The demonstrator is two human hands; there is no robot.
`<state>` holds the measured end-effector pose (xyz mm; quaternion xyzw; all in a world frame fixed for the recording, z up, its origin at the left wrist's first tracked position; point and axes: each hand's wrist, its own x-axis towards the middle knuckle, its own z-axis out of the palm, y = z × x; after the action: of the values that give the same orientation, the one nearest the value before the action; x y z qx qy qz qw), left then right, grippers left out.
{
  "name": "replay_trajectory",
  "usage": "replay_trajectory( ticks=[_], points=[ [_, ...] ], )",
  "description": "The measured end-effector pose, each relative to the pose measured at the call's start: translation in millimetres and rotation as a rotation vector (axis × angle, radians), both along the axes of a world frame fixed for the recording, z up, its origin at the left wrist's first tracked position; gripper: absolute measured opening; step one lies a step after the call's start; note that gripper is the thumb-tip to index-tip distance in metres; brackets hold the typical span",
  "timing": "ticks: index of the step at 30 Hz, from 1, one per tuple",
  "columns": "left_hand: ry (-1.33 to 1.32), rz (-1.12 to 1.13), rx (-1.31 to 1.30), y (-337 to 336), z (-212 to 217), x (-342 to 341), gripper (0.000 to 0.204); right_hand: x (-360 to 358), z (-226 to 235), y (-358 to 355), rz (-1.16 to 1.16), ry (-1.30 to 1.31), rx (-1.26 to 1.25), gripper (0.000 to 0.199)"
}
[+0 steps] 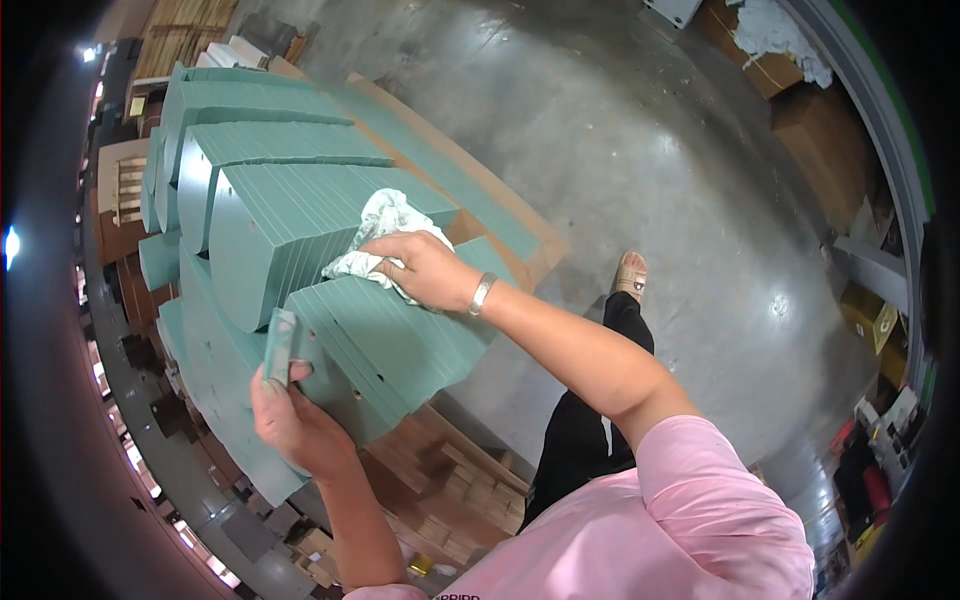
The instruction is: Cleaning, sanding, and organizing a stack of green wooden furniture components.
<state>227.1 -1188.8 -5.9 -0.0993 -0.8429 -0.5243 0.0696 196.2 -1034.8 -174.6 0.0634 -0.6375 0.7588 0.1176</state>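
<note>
My right hand (430,270), with a metal band at its wrist, is closed on a crumpled white cloth (388,214) with dark marks. The cloth rests against the upper edges of stacked green panels (375,345). Lower and to the left, my left hand (300,425) grips a small flat green strip (279,347) between thumb and fingers, holding it upright beside the nearest stack. Behind the cloth stands another block of green panels (300,205) set side by side, with curved outer ends. What the strip is exactly, I cannot tell.
More green panel stacks (270,100) reach toward the back left. A brown board edge (545,245) runs along their right side. Below the nearest stack are wooden pieces (460,480). Grey concrete floor (700,250) lies to the right, with cardboard boxes (825,150) at the far right.
</note>
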Motion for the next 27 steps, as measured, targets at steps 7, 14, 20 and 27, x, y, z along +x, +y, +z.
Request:
replay_trajectory(
  ticks=[7,14,20,27],
  points=[
    [-0.084,0.121,0.024,-8.3,0.1,5.9,0.033,4.7,15.8,9.0,0.091,-0.042,-0.003,0.037],
    [-0.094,0.078,0.082,-8.5,-4.4,7.8,0.035,26.5,-148.7,36.2,-0.044,-0.612,0.475,0.034],
    [-0.070,0.156,0.007,-15.5,-1.0,16.9,0.043,24.1,-38.1,27.2,0.193,-0.046,-0.121,0.048],
    [-0.071,0.201,-0.049,-3.3,-2.4,16.0,0.053,36.2,-189.0,25.3,0.042,-0.609,0.152,0.046]
  ],
)
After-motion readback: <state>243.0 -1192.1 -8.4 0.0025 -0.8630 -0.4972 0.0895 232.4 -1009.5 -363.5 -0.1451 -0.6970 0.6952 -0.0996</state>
